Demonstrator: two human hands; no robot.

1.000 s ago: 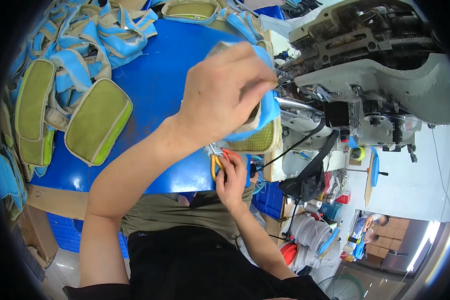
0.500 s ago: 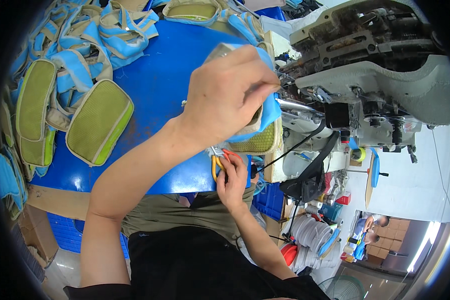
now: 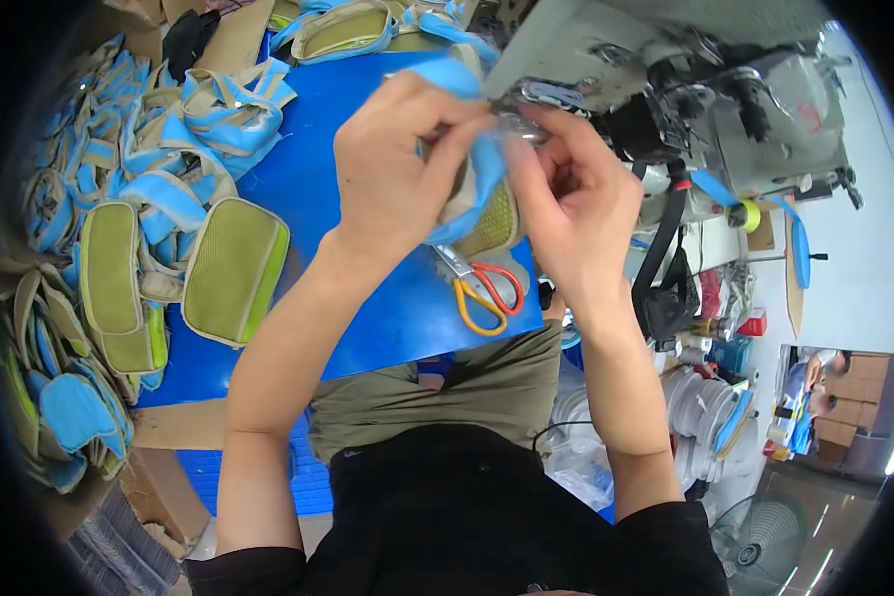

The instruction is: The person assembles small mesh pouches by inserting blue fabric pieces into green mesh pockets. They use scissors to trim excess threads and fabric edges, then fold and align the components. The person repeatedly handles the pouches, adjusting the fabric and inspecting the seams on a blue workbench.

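Note:
My left hand point(image 3: 392, 164) pinches the edge of a fabric pouch point(image 3: 482, 189) with blue trim and beige binding, held up beside the sewing machine point(image 3: 566, 94). Part of the pouch, with an olive mesh panel, hangs below my fingers. At the pouch's right side, my right hand point(image 3: 581, 204) has curled fingers, thumb and forefinger close to the machine's metal parts. Blur hides what those fingertips grip. Scissors point(image 3: 482, 293) with one orange and one red handle lie on the blue table point(image 3: 313, 129) below the pouch.
Green mesh pouches point(image 3: 236, 270) and a heap of blue and beige fabric pieces point(image 3: 169, 149) cover the table's left. Another pouch point(image 3: 343, 32) lies at the far edge. White spools point(image 3: 700, 407) and a fan point(image 3: 755, 531) stand at the right; other people point(image 3: 815, 382) are in the background.
My right hand has let go of the scissors, now lying on the table, and risen to the pouch by the machine. My left hand still holds the pouch. The view has shifted.

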